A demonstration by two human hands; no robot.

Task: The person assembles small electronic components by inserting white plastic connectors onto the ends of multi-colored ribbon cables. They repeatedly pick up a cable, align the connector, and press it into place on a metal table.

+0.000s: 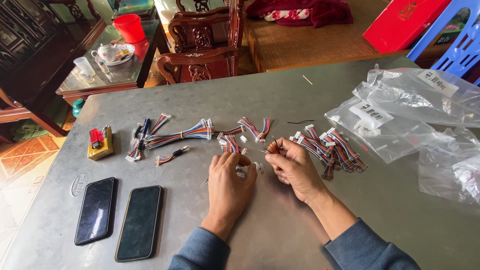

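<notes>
Centre frame: right hand [295, 167] pinched on multicoloured wire bundle [272, 146], left hand [228, 182] fingers curled over small white connectors [257, 166], grip indeterminate.

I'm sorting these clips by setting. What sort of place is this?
Most likely a home living room used for piecework. Carved wooden chairs and a glass-topped side table with a tea set stand beyond the grey metal table, where both hands sort coloured wire harnesses.
</notes>
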